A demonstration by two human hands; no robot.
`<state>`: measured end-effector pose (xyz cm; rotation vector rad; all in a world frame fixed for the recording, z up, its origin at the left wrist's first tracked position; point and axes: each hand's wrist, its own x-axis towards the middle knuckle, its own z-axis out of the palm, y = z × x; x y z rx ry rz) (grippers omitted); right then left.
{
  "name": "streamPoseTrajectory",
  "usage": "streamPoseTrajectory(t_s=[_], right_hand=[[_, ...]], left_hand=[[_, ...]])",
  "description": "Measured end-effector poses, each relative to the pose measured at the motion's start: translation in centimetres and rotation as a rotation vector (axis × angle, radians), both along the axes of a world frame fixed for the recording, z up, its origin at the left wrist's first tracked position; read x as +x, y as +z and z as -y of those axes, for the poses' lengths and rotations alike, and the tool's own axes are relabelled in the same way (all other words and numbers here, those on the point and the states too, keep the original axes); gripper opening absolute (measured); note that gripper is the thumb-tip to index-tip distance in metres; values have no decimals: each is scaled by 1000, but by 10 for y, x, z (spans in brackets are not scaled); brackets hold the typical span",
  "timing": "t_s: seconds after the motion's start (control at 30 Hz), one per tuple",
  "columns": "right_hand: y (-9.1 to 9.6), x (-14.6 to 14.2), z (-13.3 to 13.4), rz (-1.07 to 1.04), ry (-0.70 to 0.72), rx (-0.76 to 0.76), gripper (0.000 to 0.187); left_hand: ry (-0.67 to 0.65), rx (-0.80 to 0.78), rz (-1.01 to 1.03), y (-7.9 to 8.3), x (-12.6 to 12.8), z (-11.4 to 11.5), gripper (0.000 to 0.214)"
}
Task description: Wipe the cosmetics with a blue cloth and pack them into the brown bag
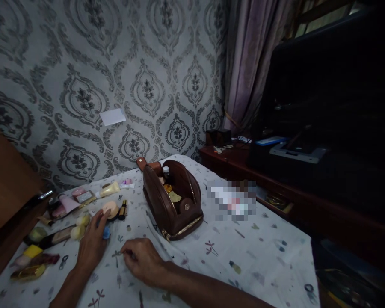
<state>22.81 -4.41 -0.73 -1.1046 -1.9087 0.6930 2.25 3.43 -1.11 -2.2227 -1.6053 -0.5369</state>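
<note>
White printed cloth (259,265) lies under the brown bag (154,205), which serves as our landmark. Nearest us, well to the left of the bag, a gold tube (28,272) lies on its side; its rounded body could roll if a forearm dragged the cloth. Our right hand (144,259), in front of the bag, has its fingers curled in; we cannot tell whether that grip pinches anything. Swung forward carelessly, its knuckles might nudge the bag. Our left hand (94,237), left of the bag, stretches its fingers onto the round compact (112,208); whether this grip is pinching or merely resting, we cannot tell. The compact lies left of the bag, apart from it. Its top looks smooth, so a shallow hold from above could slip. Between compact and bag, a black-and-gold container (123,209) sits close enough to the compact that a sideways sweep might knock it. The bag gapes open with a white-capped bottle (166,172) inside; a tug on its soft wall could shift what it holds. Left of the bag's far half, we see a cream tube (111,189).
</note>
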Motion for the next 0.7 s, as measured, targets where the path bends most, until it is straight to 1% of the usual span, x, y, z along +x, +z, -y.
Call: streamPoseTrajectory(t_s=[0.17,0.33,0.43,0.47,0.57,0.7], right_hand=[[-3,-1,-1,-19,-2,2,28],[-2,-1,-1,-59,-8,-44,29],[1,0,0,-89,12,-69,28],[2,0,-1,-94,29,-73,27],[4,0,-4,-116,69,-95,25],[3,-1,-6,-114,86,-121,26]], left_hand=[[-27,35,40,0,0,-2,78],[-26,18,105,4,4,0,69],[-4,-51,146,9,8,3,75],[20,-86,155,11,8,3,76],[87,-115,139,16,6,4,78],[150,-146,121,24,-4,8,72]])
